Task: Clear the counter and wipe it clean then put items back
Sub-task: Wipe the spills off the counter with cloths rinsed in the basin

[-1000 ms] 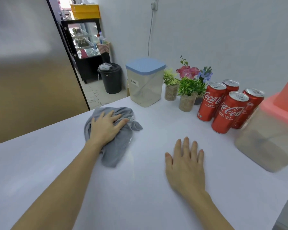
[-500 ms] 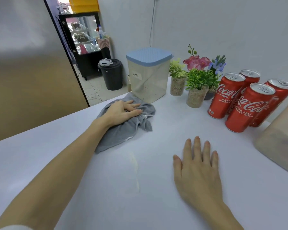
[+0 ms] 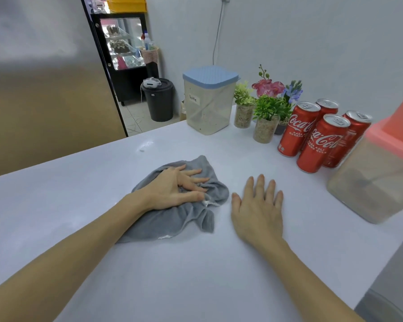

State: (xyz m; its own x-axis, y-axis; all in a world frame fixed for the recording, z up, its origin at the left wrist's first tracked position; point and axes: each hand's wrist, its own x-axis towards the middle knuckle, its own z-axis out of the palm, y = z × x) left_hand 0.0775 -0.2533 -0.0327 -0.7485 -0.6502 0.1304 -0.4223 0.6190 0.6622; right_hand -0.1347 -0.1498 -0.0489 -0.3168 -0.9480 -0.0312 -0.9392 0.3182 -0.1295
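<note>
1. Head view, the only one I have: my left hand lies on the grey cloth, fingers spread and mostly straight, pressing it flat to the white counter. The cloth sits mid-counter, bunched under the palm, with a loose tail trailing toward me.

2. My right hand rests flat on the bare counter just right of the cloth, fingers straight, holding nothing. The two hands are near each other but apart.

3. Along the back and right edge stand a blue-lidded container, small potted plants, four cola cans and a pink-lidded container.

4. I judge the wiping is under way, with the items crowded on one side rather than taken off.

5. Risks as I see them: a wide sweep to the right could knock the nearest can or a light plant pot over; the trailing cloth could snag one; the surface beneath those items may go unwiped.
</note>
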